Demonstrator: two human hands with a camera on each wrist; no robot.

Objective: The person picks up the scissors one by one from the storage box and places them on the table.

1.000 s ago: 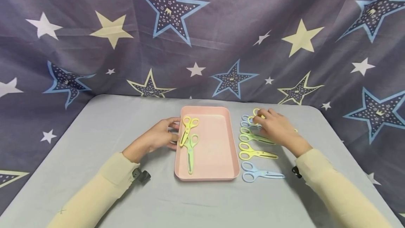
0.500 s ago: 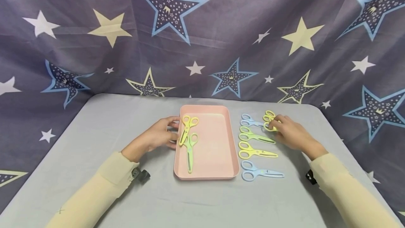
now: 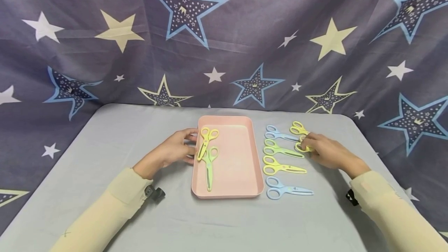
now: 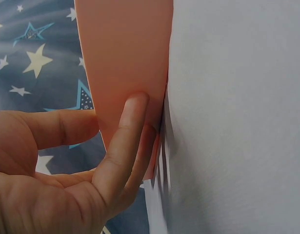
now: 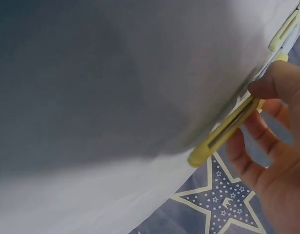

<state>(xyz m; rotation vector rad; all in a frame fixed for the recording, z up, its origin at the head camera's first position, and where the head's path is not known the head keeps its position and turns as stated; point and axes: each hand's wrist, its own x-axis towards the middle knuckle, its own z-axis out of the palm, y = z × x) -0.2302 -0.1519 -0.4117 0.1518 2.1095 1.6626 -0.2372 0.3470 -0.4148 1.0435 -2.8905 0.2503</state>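
In the head view my right hand (image 3: 325,151) pinches a pair of yellow scissors (image 3: 303,148) by the handle end, at the right of the table. The right wrist view shows the thumb and fingers on these yellow scissors (image 5: 223,131), their blade pointing away from the hand. Just behind lies another pair of yellow scissors (image 3: 298,128), partly hidden by the hand. My left hand (image 3: 173,150) rests with extended fingers against the outer left wall of the pink tray (image 3: 232,194). In the left wrist view the fingers (image 4: 132,117) touch that wall, the thumb at its edge.
Inside the tray lie yellow scissors (image 3: 206,143) overlapping green scissors (image 3: 209,170). Right of it, a column holds blue scissors (image 3: 280,134), green scissors (image 3: 280,149), yellow scissors (image 3: 283,166) and nearer blue scissors (image 3: 288,189). A star-patterned cloth (image 3: 224,42) hangs behind the table.
My right hand has moved right and toward me with the yellow scissors, uncovering the far blue scissors. The other yellow pair also sits further right. The left hand stays at the tray.
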